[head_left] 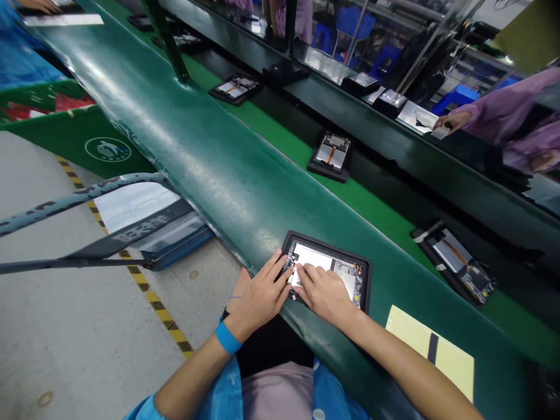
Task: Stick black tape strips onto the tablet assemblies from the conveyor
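Note:
An opened tablet (312,255) with bare circuit boards and a silvery-white inside lies in a black frame on the green bench, right in front of me. Over its left edge rests my left hand (262,291), fingers stretched out flat, with the tips near the small parts there. My right hand (328,291) is on the middle of the tablet, fingers bent and thumb drawn in close to them. Whatever its fingertips pinch, if anything, is too small and covered to make out. The two hands' fingertips almost meet.
A yellow sheet (431,344) with a black strip lies at right. Several opened tablets, one at right (457,262), one farther off (331,154), sit on the green belt (371,198). A post (166,41) rises from the bench; a green bin (109,149) stands left. Co-workers are nearby.

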A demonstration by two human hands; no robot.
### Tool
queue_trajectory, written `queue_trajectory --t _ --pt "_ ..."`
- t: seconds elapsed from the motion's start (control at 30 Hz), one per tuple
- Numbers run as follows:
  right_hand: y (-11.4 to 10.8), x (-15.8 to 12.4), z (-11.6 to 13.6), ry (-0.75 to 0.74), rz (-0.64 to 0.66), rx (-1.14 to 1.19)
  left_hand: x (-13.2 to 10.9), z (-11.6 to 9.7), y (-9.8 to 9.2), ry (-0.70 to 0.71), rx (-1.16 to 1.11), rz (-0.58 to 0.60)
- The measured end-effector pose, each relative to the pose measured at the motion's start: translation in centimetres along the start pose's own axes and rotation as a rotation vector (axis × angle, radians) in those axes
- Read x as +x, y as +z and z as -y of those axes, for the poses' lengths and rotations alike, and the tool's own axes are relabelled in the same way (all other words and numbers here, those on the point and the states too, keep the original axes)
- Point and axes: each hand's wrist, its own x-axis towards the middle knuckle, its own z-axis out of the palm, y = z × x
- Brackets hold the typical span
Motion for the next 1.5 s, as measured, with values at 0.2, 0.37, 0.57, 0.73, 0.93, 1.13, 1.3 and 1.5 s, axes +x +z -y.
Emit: queue_trajectory --t 0.2,0.37,0.57,0.73,0.93,1.13,1.3,1.5 --pt "0.0 0.0 0.0 -0.009 0.023 -0.013 0.2 -0.2 -0.4 0.007 0.007 0.005" --pt "0.1 -0.1 -0.2 -0.047 0.029 -0.013 0.1 -0.2 -0.3 0.004 0.017 0.025" --pt "0.1 -0.2 -0.8 -0.060 0.021 -0.017 0.2 0.0 -0.2 0.012 0.007 0.043" --pt "-0.1 -0.2 -1.4 -0.154 -0.070 -0.054 0.4 -0.2 -0.6 0.004 0.011 0.058" --pt "-0.5 0.1 -2.2 -0.191 -0.128 -0.053 0.6 -0.3 -1.0 0.011 0.026 0.079" --pt "-0.3 0.0 -2.6 -0.187 -0.167 0.022 0.4 0.0 -0.8 0.024 -0.041 0.082" --pt "-0.2 -0.1 -2.8 -0.215 -0.145 0.037 0.3 0.2 -0.6 0.022 -0.072 0.104" --pt "-0.5 0.2 -3.4 -0.264 -0.146 0.057 0.4 0.3 -0.6 0.034 -0.096 0.116"
